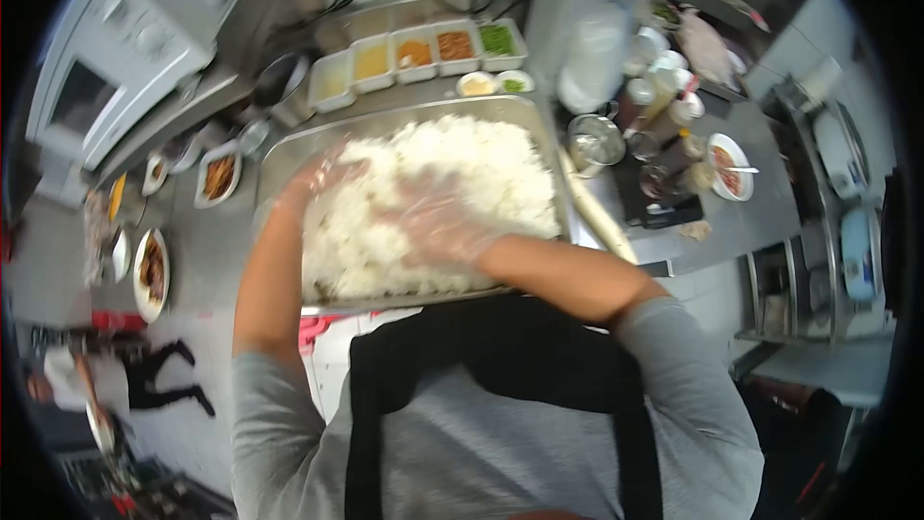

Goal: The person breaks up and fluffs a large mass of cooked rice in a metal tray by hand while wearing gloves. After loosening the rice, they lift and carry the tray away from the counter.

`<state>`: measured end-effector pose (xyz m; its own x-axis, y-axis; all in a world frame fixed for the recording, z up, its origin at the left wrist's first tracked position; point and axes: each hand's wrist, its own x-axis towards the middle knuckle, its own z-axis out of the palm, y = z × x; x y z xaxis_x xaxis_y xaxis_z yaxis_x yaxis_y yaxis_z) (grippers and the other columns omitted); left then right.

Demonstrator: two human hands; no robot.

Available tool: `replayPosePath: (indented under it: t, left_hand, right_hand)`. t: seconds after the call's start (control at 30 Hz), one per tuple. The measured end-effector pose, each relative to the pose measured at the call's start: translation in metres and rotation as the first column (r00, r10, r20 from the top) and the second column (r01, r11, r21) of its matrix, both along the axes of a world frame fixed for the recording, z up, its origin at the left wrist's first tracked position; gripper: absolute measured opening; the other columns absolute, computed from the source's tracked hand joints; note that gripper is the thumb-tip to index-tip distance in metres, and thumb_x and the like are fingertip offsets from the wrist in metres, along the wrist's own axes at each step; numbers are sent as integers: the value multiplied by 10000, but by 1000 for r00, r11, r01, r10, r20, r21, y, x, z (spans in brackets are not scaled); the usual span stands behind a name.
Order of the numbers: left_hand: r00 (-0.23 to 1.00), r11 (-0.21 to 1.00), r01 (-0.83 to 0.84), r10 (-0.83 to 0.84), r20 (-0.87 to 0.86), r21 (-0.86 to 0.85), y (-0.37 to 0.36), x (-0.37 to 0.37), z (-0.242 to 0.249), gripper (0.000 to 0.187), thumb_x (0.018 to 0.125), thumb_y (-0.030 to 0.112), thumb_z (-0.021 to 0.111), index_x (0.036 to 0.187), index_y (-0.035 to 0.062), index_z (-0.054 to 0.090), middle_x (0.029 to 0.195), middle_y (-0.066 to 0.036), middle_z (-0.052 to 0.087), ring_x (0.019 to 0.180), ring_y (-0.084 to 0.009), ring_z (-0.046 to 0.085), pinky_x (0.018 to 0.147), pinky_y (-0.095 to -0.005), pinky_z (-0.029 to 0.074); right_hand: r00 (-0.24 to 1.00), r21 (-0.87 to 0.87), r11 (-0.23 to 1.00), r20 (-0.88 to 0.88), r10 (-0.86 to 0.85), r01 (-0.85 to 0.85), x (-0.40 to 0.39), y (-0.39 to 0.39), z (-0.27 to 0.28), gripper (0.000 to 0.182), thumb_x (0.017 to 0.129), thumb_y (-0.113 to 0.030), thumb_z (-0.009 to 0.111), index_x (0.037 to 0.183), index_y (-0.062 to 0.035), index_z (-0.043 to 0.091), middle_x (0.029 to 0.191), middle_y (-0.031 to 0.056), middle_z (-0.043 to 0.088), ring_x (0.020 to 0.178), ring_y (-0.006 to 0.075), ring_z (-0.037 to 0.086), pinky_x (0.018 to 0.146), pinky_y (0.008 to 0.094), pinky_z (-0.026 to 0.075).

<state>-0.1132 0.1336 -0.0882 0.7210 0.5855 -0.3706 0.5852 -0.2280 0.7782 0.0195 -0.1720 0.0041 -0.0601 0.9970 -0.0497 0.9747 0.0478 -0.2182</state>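
Rice (433,183) under both gloved hands, left hand (322,178) blurred, right hand (438,221) spread flat

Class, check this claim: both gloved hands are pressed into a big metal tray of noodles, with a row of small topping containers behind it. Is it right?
Not quite. The head view shows white rice in the metal tray, not noodles. The left hand, the right hand and the topping containers are as stated.

Big metal tray (289,149) on counter, full of white rice (452,159). Left hand (322,178) in clear glove, flat on rice at left edge of pile. Right hand (438,221) in clear glove, fingers spread, pressed on middle of rice. Row of small tubs (419,53) with yellow, orange, green food behind tray. Plates of food (152,270) far left. Bottles and metal cup (595,140) right of tray. Microwave (115,48) top left.
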Motion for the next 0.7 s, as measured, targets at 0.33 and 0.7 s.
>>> replayPosePath:
  t: [0.33, 0.7]
  left_hand:
    - [970, 987, 104, -72, 231, -125, -118, 33, 88, 455, 768, 70, 743, 1182, 47, 555, 1106, -60, 620, 983, -141, 592, 852, -261, 480]
    - [897, 892, 23, -218, 385, 451, -196, -27, 91, 1079, 492, 128, 866, 1423, 166, 321, 1383, -181, 386, 1329, -336, 308, 1106, -425, 272]
  right_hand:
    - [971, -74, 997, -241, 9, -28, 64, -8, 24, 554, 802, -369, 655, 1305, -189, 505, 1287, 161, 473, 1207, 323, 455, 976, 425, 407]
    - [860, -56, 934, -413, 299, -352, 84, 100, 31, 808, 627, -339, 783, 1332, -105, 463, 1086, 161, 644, 949, 282, 626, 834, 372, 494]
